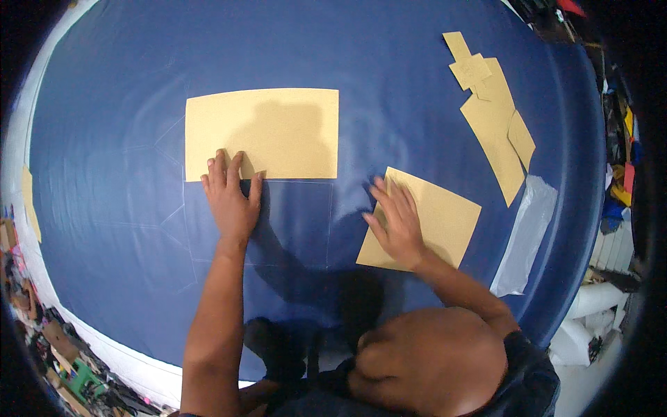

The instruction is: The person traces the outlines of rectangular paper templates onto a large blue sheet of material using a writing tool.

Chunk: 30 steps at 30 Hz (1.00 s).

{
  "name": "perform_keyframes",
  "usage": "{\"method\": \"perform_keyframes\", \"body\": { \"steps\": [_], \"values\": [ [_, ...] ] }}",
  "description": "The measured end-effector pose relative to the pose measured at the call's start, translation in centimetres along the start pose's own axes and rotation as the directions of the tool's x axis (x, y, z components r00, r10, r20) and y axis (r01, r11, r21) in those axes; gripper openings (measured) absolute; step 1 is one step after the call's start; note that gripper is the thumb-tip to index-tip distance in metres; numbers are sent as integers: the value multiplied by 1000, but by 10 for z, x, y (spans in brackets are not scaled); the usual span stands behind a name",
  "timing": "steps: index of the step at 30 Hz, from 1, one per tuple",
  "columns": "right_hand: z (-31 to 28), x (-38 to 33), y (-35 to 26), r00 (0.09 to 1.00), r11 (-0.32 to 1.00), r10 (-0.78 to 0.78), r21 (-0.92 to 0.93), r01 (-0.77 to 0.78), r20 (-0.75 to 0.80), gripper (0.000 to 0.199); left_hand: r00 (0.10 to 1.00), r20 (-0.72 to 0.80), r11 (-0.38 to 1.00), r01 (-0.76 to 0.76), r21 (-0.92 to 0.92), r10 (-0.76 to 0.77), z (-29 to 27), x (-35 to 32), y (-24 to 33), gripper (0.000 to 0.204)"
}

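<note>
2 hands (233, 201) flat | 2 large tan patterns (262, 132) | 1 blue cloth (389, 62)

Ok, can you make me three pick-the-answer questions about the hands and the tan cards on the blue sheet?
1. Where is the right hand?
A. on the small tan card
B. on the grey strip
C. in the air

2. What colour is the sheet?
A. red
B. blue
C. green

3. How is the left hand?
A. in a fist
B. flat, fingers on the big tan card
C. holding scissors

Answers: 1 A, its palm lies on the card's left part. 2 B, blue shows all around the cards. 3 B, the fingers spread across the card's lower edge.
</note>
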State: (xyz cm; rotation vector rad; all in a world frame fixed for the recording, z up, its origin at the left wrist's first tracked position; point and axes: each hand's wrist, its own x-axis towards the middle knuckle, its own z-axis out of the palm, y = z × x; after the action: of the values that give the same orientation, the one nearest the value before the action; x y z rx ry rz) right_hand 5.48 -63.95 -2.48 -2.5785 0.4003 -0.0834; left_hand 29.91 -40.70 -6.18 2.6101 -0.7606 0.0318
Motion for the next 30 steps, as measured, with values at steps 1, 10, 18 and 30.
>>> {"method": "perform_keyframes", "body": {
  "steps": [1, 10, 18, 30],
  "values": [
    [3, -28, 7, 996, 997, 68, -39, -66, 60, 59, 1000, 1, 1000, 2, -2, -2, 0, -1, 1, 52],
    [-30, 28, 60, 945, 989, 147, 17, -149, -291, 55, 1000, 8, 1000, -2, -15, 2, 0, -1, -8, 53],
    [28, 114, 9, 990, 991, -127, -57, 124, -56, 64, 1000, 12, 1000, 14, -4, -14, 4, -1, -9, 53],
    [29, 114, 13, 992, 992, -125, -18, 124, -23, 66, 1000, 25, 1000, -9, -14, 10, 5, -3, -13, 56]
  ]
}}
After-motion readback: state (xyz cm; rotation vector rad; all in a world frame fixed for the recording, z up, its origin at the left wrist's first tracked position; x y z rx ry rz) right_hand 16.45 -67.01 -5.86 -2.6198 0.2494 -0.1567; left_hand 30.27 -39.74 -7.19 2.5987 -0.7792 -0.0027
